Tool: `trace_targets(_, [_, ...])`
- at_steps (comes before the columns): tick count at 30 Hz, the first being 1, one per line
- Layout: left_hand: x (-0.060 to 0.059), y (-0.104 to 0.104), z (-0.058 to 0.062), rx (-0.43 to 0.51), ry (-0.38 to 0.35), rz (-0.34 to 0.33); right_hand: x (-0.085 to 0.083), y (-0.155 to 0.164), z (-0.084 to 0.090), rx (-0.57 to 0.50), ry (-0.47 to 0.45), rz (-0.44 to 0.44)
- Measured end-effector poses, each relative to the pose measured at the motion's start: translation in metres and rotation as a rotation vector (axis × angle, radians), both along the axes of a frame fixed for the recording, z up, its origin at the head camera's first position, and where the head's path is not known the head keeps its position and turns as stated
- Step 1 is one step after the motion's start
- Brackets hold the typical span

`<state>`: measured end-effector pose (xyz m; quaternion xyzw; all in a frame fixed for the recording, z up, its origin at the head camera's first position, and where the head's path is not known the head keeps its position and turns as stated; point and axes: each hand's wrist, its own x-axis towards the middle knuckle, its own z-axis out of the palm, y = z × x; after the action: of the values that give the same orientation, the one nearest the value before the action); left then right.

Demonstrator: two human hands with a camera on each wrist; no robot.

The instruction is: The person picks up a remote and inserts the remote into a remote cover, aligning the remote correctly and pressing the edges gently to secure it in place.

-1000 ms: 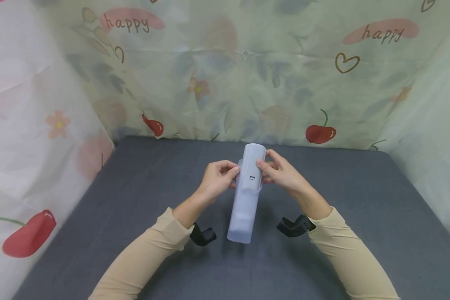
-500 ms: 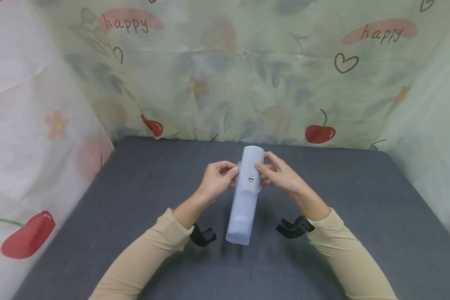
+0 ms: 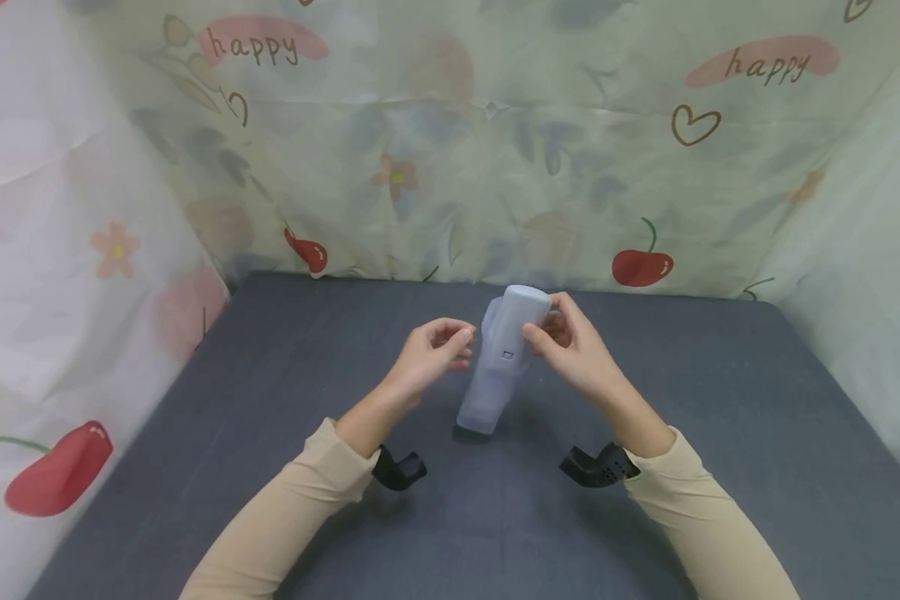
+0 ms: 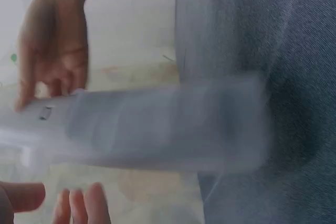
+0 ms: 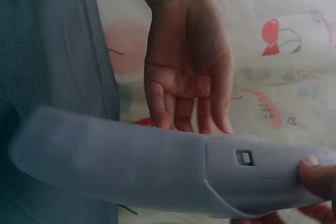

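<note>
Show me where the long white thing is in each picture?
Head: the white device stands tilted mid-picture, its top held by the right hand.
Left wrist: it lies blurred across the middle, left to right.
Right wrist: it stretches across the lower half.
Shared landmark: the small square slot near its top.

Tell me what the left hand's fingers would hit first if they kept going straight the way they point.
Probably the pale remote-like device: the left hand sits just beside it, fingers aimed at its upper part, which the right hand holds. The gap looks small, though depth is uncertain.
</note>
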<state>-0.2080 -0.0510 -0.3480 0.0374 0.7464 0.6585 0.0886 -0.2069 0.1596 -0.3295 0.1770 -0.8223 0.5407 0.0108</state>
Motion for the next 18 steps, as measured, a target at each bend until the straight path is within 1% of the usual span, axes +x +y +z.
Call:
trace_targets(2, [-0.001, -0.003, -0.002, -0.008, -0.026, 0.018, 0.004, 0.000, 0.001, -0.035, 0.138, -0.006])
trace_targets(4, [-0.001, -0.005, -0.003, -0.006, -0.085, -0.006, 0.008, -0.001, 0.000, -0.089, 0.297, 0.022])
trace_targets(5, [-0.002, -0.005, -0.004, -0.002, -0.118, -0.041, 0.009, -0.001, -0.001, -0.118, 0.373, 0.048])
trace_targets(7, [-0.002, -0.005, -0.006, 0.035, -0.192, -0.139, 0.011, -0.003, -0.003, -0.158, 0.511, 0.136])
trace_targets(9, [-0.003, -0.004, -0.006, 0.095, -0.248, -0.225, 0.013, -0.004, -0.005, -0.149, 0.621, 0.236])
trace_targets(10, [-0.004, -0.004, -0.005, 0.126, -0.263, -0.252, 0.013, -0.005, -0.007, -0.131, 0.659, 0.284])
trace_targets(12, [-0.005, -0.005, -0.005, 0.187, -0.267, -0.268, 0.015, -0.005, -0.009, -0.078, 0.696, 0.370])
trace_targets(14, [-0.006, -0.008, -0.004, 0.226, -0.251, -0.240, 0.018, -0.005, -0.010, 0.007, 0.698, 0.411])
trace_targets(15, [-0.006, -0.009, -0.004, 0.233, -0.240, -0.225, 0.019, -0.004, -0.010, 0.048, 0.685, 0.422])
trace_targets(18, [-0.008, -0.012, -0.005, 0.211, -0.209, -0.203, 0.022, -0.001, -0.011, 0.172, 0.611, 0.434])
